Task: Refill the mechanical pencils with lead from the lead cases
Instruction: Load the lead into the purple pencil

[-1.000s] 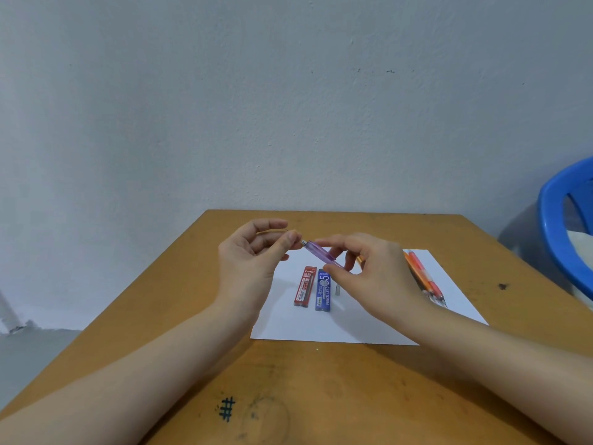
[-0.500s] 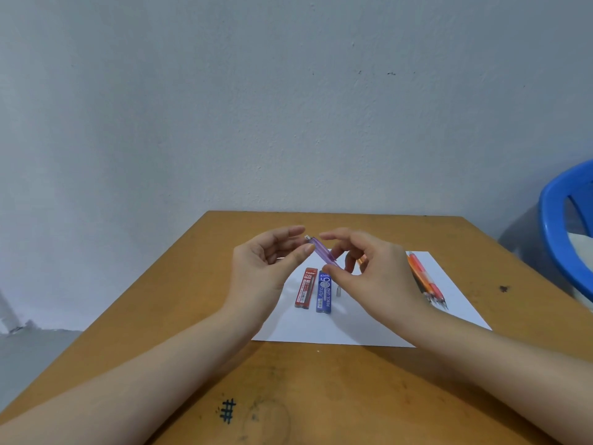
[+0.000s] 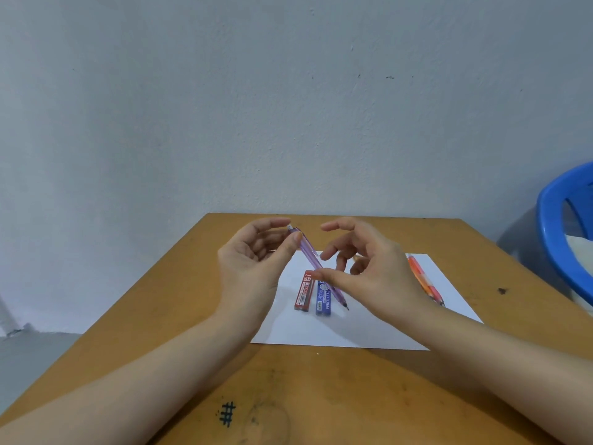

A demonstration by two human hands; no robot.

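A purple mechanical pencil (image 3: 308, 252) slants over the white paper (image 3: 353, 329), tip down and to the right. My left hand (image 3: 253, 264) pinches its upper end between thumb and forefinger. My right hand (image 3: 372, 271) touches the barrel with the thumb only; its other fingers are lifted off and loosely curled. Under the pencil, a red lead case (image 3: 304, 290) and a blue lead case (image 3: 323, 297) lie side by side on the paper. Orange and red pencils (image 3: 425, 281) lie on the paper's right part, partly hidden by my right hand.
The paper lies on a brown wooden table (image 3: 321, 396) that stands against a grey wall. A blue plastic chair (image 3: 558, 232) stands off the table's right side. A black hash mark (image 3: 227, 412) is drawn near the table's front edge.
My right fingers have lifted off the purple pencil, leaving only the thumb on it. The pencil has tipped steeper, with my left hand keeping its pinch on the top end.
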